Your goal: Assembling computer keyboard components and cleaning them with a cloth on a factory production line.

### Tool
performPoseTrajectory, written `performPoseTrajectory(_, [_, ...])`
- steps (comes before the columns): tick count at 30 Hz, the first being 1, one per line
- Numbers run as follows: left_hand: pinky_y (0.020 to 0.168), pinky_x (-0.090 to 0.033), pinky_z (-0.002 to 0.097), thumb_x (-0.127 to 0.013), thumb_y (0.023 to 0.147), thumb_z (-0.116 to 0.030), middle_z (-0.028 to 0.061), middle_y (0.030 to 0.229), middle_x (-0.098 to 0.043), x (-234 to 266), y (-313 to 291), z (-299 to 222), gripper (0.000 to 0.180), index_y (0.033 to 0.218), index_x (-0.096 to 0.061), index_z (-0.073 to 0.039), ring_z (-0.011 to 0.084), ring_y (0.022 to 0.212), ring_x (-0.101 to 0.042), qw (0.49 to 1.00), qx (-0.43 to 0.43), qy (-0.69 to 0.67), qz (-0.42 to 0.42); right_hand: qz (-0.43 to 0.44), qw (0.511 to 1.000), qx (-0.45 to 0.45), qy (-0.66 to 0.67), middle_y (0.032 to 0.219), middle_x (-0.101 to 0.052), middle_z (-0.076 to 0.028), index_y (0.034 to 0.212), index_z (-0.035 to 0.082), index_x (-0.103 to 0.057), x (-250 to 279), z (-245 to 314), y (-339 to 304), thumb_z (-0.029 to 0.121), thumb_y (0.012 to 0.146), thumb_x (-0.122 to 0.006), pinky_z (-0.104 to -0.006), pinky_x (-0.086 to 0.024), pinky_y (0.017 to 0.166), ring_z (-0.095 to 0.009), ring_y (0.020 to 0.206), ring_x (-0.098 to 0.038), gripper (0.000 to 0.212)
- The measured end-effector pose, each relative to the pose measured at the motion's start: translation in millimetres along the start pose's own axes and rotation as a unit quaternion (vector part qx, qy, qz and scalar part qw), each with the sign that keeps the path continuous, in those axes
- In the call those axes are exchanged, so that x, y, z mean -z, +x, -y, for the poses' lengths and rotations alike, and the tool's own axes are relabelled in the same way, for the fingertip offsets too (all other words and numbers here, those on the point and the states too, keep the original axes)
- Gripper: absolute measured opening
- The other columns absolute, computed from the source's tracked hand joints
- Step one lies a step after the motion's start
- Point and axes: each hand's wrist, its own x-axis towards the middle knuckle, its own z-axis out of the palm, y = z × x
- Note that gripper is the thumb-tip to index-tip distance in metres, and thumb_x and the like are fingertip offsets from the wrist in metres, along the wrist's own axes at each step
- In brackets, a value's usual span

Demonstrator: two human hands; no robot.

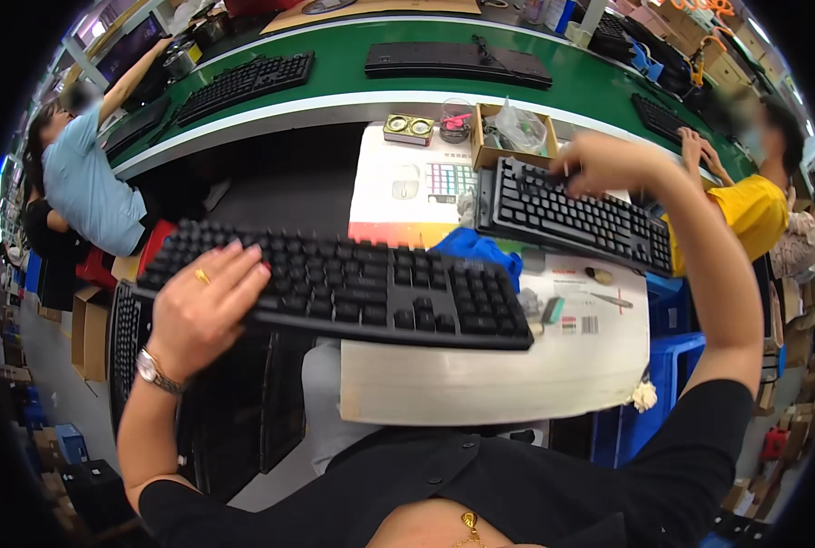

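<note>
Partly over the table (481, 384), the near keyboard (334, 279), likely light, stiff, is grasped at its left end by the left hand (205, 309), edges best held; the grip of the right hand (613, 164) cannot be told

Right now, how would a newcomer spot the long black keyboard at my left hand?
Find the green workbench, then the white printed tabletop before it. Across that tabletop's left edge juts the long black keyboard, your left hand gripping its left half. Unlike the second black keyboard beneath your right hand, it overhangs that edge.
</note>
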Motion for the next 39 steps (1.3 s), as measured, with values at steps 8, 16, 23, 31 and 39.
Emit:
performPoseTrajectory(8, [0.093, -0.053, 0.032, -0.073, 0.068, -0.002, -0.0026, 0.128, -0.067, -99.3, 159.7, 193.7, 0.066, 0.131, -0.061, -0.013, 0.0199, 0.111, -0.066, 0.988, -0.01, 0.106, -0.107, -0.459, 0.847, 0.265, -0.031, 0.095, -0.068, -0.021, 0.092, -0.001, -0.066, 158.1, -54.7, 255.8, 0.014, 0.082, -0.059, -0.0445, -0.051, 0.078, -0.042, 0.086, -0.064, 0.019])
performPoseTrajectory(16, [0.073, -0.055, 0.0334, -0.067, 0.089, -0.02, -0.0032, 0.12, -0.07, -185.9, 224.3, 316.3, 0.048, 0.136, -0.057, -0.021, 0.0224, 0.089, -0.07, 0.972, 0.142, 0.133, -0.13, -0.615, 0.284, -0.324, 0.661, 0.097, -0.067, -0.03, 0.115, -0.001, -0.06, 39.1, -132.0, 345.5, 0.024, 0.092, -0.065, -0.0361, -0.054, 0.051, -0.034, 0.066, -0.068, 0.035])
performPoseTrajectory(23, [0.067, -0.054, 0.0363, -0.063, 0.094, -0.03, -0.0006, 0.114, -0.072, -209.8, 266.5, 336.3, 0.042, 0.136, -0.057, -0.022, 0.0251, 0.082, -0.071, 0.971, 0.18, 0.096, -0.128, -0.422, 0.381, -0.399, 0.72, 0.097, -0.068, -0.028, 0.108, -0.005, -0.061, 33.9, -115.0, 354.7, 0.029, 0.091, -0.068, -0.0344, -0.053, 0.042, -0.033, 0.06, -0.068, 0.038])
performPoseTrajectory(31, [0.066, -0.054, 0.0385, -0.062, 0.095, -0.032, 0.0014, 0.112, -0.073, -213.2, 294.5, 339.2, 0.041, 0.134, -0.057, -0.022, 0.0263, 0.082, -0.071, 0.974, 0.151, 0.087, -0.146, -0.496, 0.341, -0.444, 0.664, 0.094, -0.068, -0.023, 0.099, -0.005, -0.064, 44.1, -127.8, 364.8, 0.023, 0.089, -0.072, -0.0399, -0.06, 0.048, -0.033, 0.061, -0.068, 0.031])
performPoseTrajectory(39, [0.07, -0.055, 0.0377, -0.061, 0.095, -0.031, 0.0028, 0.113, -0.072, -232.7, 346.3, 333.5, 0.04, 0.134, -0.056, -0.022, 0.0267, 0.086, -0.071, 0.972, 0.146, 0.102, -0.152, -0.582, 0.222, -0.273, 0.733, 0.113, -0.064, -0.025, 0.111, -0.005, -0.06, 59.7, -151.2, 337.0, 0.006, 0.085, -0.074, -0.0561, -0.06, 0.081, -0.041, 0.093, -0.067, 0.031])
